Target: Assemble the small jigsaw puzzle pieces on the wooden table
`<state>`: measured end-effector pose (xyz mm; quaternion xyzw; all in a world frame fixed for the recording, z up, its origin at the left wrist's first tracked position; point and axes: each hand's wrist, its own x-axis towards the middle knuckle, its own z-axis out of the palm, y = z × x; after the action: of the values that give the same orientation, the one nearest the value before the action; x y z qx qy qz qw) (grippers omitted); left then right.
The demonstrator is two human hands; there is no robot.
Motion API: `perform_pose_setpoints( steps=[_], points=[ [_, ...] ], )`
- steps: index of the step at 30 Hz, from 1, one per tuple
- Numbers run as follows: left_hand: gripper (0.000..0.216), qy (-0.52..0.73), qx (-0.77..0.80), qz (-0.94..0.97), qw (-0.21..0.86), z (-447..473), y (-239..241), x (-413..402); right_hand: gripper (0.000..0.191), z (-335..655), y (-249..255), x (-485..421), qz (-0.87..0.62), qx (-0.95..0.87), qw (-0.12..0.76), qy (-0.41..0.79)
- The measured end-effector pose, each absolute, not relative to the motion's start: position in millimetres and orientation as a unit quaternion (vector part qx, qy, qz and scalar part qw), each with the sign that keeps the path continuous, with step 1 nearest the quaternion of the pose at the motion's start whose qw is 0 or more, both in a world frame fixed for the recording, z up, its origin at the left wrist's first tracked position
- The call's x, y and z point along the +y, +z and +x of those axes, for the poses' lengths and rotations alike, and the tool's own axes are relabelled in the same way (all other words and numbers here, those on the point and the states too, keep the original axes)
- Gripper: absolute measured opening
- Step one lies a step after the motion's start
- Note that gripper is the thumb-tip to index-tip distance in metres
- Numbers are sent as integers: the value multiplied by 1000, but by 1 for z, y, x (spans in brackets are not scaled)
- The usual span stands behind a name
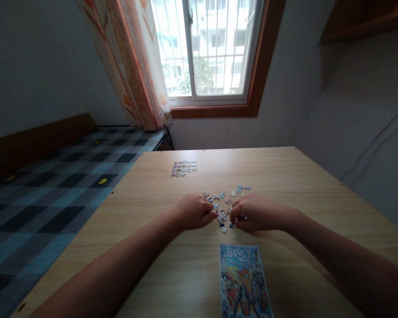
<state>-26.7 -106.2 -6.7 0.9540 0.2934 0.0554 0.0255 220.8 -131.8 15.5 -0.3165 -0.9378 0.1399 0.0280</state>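
Both of my hands rest on a light wooden table (301, 176), meeting over a scatter of small loose puzzle pieces (226, 199). My left hand (193, 211) is curled, its fingertips pinched together at the left of the pile. My right hand (254, 213) is curled too, fingers bent down onto the pieces. What either hand pinches is too small to make out. A joined patch of puzzle pieces (183, 168) lies farther back on the left. A colourful picture card (243, 282) lies flat near the front edge, just below my hands.
A bed with a blue and black checked cover (53, 190) stands along the table's left side. Behind the table are a barred window (215, 48), an orange patterned curtain (133, 66) and a wooden shelf (364, 20) at the upper right.
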Motion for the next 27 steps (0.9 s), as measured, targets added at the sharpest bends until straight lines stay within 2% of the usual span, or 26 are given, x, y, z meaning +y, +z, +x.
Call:
perform_pose_setpoints(
  steps=[12, 18, 27],
  points=[
    [38, 60, 285, 956, 24, -27, -8, -104, 15, 227, 30, -131, -302, -937, -2, 176],
    [38, 68, 282, 957, 13, -28, -9, -103, 22, 222, 21, -137, -283, -943, -11, 173],
    [34, 51, 299, 953, 5, -29, -8, -101, 14, 221, 27, -142, -292, -932, -26, 211]
  ],
)
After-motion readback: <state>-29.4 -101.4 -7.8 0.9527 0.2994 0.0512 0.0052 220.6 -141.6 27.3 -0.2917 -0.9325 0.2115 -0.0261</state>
